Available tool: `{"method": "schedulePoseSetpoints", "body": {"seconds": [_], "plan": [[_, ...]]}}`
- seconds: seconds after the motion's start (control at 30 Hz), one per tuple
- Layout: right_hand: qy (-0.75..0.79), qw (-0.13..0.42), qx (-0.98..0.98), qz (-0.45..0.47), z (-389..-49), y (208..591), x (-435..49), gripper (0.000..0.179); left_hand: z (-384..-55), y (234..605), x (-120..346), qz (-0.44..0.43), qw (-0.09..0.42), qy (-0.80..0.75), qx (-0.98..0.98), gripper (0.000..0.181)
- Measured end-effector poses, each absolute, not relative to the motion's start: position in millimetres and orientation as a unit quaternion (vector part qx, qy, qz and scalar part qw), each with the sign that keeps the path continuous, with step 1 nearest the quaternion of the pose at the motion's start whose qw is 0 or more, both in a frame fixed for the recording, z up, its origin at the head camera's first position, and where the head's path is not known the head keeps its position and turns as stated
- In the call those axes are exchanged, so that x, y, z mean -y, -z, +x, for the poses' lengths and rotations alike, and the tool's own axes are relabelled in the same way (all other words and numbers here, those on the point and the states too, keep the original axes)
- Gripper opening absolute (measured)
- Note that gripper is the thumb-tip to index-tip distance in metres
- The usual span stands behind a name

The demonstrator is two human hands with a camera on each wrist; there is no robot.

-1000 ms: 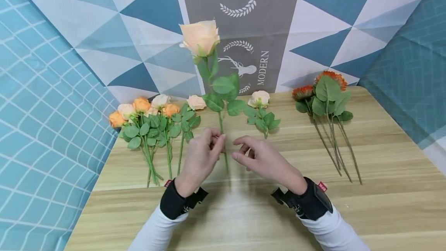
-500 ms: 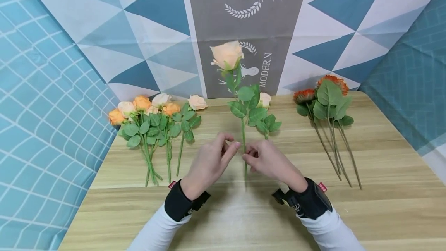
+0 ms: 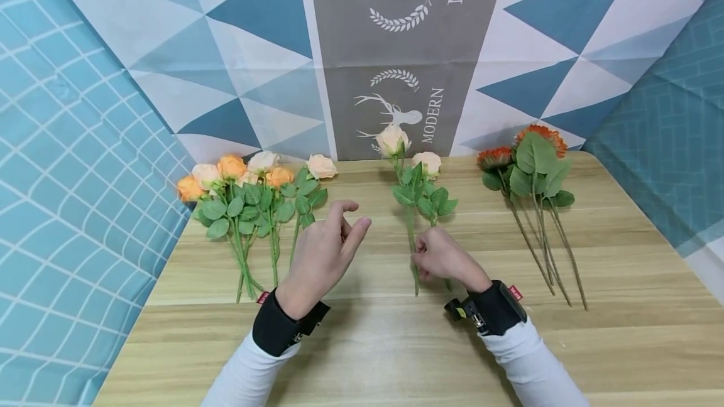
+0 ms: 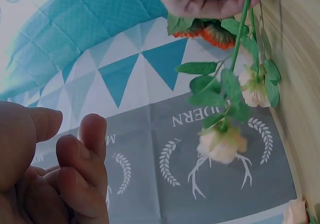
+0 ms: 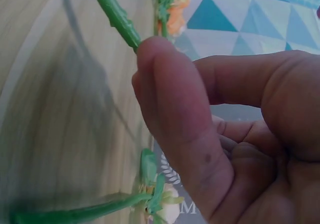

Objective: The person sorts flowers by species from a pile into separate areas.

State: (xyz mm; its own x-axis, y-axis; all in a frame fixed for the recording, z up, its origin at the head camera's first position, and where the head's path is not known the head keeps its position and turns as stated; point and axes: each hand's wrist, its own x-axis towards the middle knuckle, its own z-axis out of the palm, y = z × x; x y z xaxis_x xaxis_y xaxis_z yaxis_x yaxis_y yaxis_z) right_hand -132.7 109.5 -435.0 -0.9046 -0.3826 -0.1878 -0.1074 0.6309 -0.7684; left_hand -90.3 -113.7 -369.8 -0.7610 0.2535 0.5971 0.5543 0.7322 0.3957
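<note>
My right hand [image 3: 444,257] pinches the green stem of a pale peach rose [image 3: 393,141] between thumb and fingertips, low on the stem. The bloom is tilted up off the table, just left of another pale rose [image 3: 428,164] that lies on the wood. In the right wrist view the pinched stem [image 5: 117,17] runs out past the fingertips. My left hand [image 3: 325,250] hovers over the table left of that rose, holding nothing. Its fingers are loosely bent, and the left wrist view shows a gap between its thumb and fingertips [image 4: 93,129].
Several orange and pale roses [image 3: 232,168] lie in a bunch at the left, with a single pink rose [image 3: 321,166] beside them. Orange-red flowers [image 3: 540,137] with long stems lie at the right. A patterned cloth [image 3: 396,49] stands behind the wooden table [image 3: 362,344].
The rose passed from my left hand to my right, then moved right and down toward the table beside the other pale rose. My left hand drew away leftward, its fingers opening.
</note>
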Motion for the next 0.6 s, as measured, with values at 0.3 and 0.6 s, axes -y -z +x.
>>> {"method": "schedulePoseSetpoints", "body": {"seconds": [0.3, 0.6], "plan": [[0.383, 0.179, -0.902, -0.087, -136, 444, -113, 0.034, -93, 366, 120, -0.210, 0.261, 0.281, 0.899, 0.028], [0.363, 0.176, -0.913, -0.065, -140, 447, -111, 0.032, -95, 367, 127, -0.194, 0.268, 0.260, 0.907, 0.027]]}}
